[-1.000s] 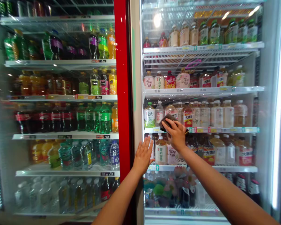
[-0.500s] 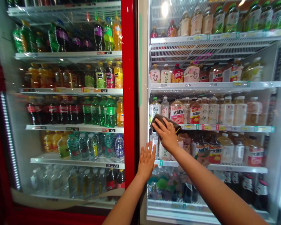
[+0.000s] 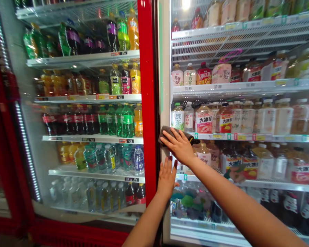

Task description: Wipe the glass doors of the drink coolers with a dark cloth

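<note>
My right hand (image 3: pixel 180 146) presses a folded dark grey cloth (image 3: pixel 167 131) with yellow edging against the right fridge's glass door (image 3: pixel 211 192). Its fingers lie over the cloth, whose left end reaches onto the pale door frame (image 3: pixel 165 113). Just below and to the left, my left hand (image 3: pixel 167 176) rests on the same frame, fingers stretched up and holding nothing. Through the glass, a shelf of bottled drinks (image 3: pixel 204 118) shows beside the cloth. My right forearm covers part of the lower shelves.
A second fridge with a red frame (image 3: pixel 147 113) stands directly to the left, its shelves lined with soda bottles (image 3: pixel 127 120) and water bottles (image 3: pixel 109 197). A dark gap separates the two frames. Bright light strips (image 3: pixel 28 151) run up the left fridge's side.
The cloth under my right hand has slid left across the glass onto the door frame. My left hand stays on the frame. The whole view has shifted slightly.
</note>
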